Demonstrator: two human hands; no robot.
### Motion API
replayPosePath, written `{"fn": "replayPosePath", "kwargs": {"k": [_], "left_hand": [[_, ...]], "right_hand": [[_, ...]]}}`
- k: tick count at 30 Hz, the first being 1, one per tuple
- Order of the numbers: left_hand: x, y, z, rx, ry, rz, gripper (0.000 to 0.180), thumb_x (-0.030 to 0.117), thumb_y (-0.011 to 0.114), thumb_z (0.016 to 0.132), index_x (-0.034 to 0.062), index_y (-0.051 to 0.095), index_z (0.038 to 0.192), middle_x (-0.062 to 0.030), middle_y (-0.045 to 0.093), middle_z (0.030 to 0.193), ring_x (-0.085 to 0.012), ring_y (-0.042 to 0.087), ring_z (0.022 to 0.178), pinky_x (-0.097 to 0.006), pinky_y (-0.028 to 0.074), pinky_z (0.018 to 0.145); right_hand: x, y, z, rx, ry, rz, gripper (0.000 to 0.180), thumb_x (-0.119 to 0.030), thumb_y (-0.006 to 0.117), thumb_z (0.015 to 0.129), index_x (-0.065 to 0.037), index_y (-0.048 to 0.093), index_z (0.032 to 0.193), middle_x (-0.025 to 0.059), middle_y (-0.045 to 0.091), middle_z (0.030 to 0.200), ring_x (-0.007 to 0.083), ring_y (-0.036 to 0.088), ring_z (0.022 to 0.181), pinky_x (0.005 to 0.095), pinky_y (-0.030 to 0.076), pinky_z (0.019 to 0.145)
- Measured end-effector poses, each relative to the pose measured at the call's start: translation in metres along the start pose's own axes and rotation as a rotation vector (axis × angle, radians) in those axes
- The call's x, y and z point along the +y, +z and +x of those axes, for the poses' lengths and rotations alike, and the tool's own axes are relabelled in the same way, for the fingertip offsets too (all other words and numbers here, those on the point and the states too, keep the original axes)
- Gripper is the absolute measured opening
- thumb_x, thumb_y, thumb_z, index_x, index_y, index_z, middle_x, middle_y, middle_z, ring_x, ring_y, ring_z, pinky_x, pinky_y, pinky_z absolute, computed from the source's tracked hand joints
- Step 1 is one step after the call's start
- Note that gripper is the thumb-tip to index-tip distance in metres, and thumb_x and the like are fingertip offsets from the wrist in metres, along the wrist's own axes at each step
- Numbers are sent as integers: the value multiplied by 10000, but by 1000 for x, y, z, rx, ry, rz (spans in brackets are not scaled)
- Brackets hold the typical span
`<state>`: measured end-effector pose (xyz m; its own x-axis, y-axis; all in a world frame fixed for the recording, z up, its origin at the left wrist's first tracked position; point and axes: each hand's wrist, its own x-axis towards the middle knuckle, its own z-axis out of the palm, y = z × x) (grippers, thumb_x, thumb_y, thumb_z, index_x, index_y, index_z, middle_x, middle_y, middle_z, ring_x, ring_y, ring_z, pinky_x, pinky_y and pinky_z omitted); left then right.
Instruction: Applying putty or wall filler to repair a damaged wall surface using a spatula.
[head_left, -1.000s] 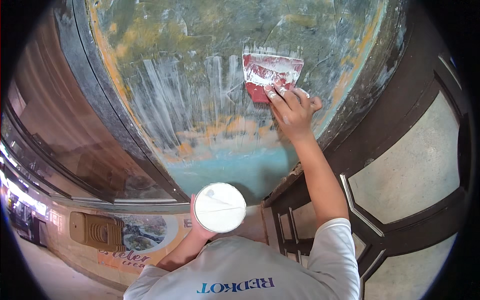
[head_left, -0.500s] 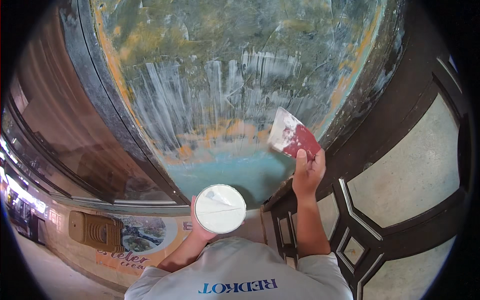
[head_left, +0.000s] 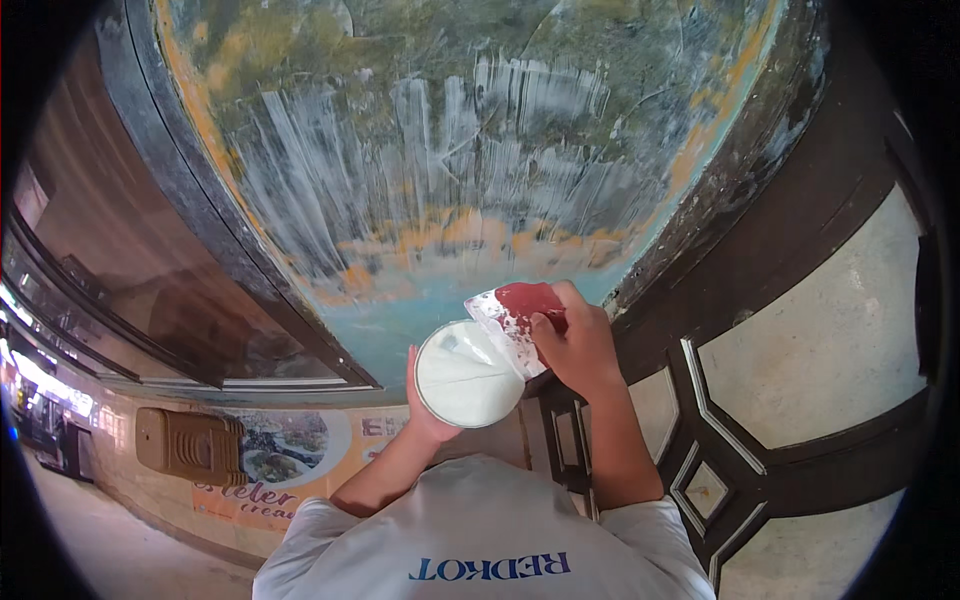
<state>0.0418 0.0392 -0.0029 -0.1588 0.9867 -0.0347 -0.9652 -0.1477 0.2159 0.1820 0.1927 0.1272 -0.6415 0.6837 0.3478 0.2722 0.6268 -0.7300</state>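
My left hand (head_left: pixel 428 412) is closed around the side of a round tub (head_left: pixel 468 378) filled with white putty; most of its fingers are hidden beneath. In my right hand (head_left: pixel 580 345) is a dark red putty knife (head_left: pixel 530 303), gripped between thumb and fingers. White putty is smeared over its wide blade, which lies at the right rim of the tub. Behind both hands stands a wall panel (head_left: pixel 400 190) with grey-green, orange and turquoise patches and whitish streaks across it.
A dark wooden door (head_left: pixel 780 300) with pale panels fills the right side. To the left is a framed glass window (head_left: pixel 190 270) with a brown curtain behind it. Stacked brown plastic stools (head_left: pixel 190 445) stand at lower left, by a printed banner (head_left: pixel 290 450).
My right hand has brought the putty knife from near the wall down and left to the tub's rim. The tub in my left hand has shifted slightly up and right.
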Motion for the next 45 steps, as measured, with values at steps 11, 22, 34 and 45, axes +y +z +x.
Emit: {"fn": "replayPosePath", "kwargs": {"k": [11,22,34,45], "left_hand": [[-18,-9,26,-48,43,-114,873,770,266,955,189,328,1604,-111,368,1633,-379,375,1482,-593,291,1205],[-28,-13,24,1,154,7,785,717,262,991,207,401,1572,-92,424,1600,-363,424,1446,-597,295,1197],[-11,1,17,-10,137,-149,830,730,279,983,171,341,1595,-131,382,1622,-381,398,1467,-587,300,1207],[11,12,13,6,47,-19,889,774,315,946,170,333,1599,-141,358,1634,-420,369,1474,-641,265,1198]], "right_hand": [[-7,7,15,-261,-200,-267,271,-195,651,848,-71,607,1085,178,679,798,408,670,756,496,512,650],[11,21,10,-296,-367,-248,201,-160,645,851,-75,583,1022,167,659,790,404,643,728,498,501,639],[11,12,14,-284,-156,-115,180,-180,675,925,-61,584,1025,147,690,817,318,684,729,410,528,661],[53,19,-24,-14,211,859,229,-89,673,980,-43,518,1142,17,667,1008,63,592,817,254,521,739]]}}
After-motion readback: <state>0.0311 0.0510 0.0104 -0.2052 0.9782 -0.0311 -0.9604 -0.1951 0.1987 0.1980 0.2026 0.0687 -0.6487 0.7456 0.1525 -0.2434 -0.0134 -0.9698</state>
